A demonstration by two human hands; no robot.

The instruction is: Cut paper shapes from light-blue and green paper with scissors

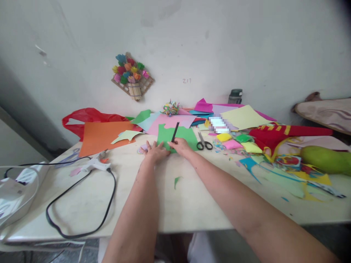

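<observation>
A sheet of green paper (188, 138) lies flat on the table, its upper left edge cut unevenly. My left hand (155, 152) rests on the table with spread fingers, its right side over the paper's lower left corner. Between the fingers of my right hand (180, 146) a black pencil (175, 132) stands tilted, its lower end hidden by the hand, over the green paper. Scissors with black handles (204, 144) lie just right of the paper. A small green paper scrap (177, 181) sits nearer to me.
On the left are a white glue gun (96, 164), its looping black cord and a power strip (27, 179). Orange paper (104, 135) and a red bag (93, 115) lie behind. Coloured packets (232, 144), paper scraps and a green fruit-like object (323, 159) cover the right side.
</observation>
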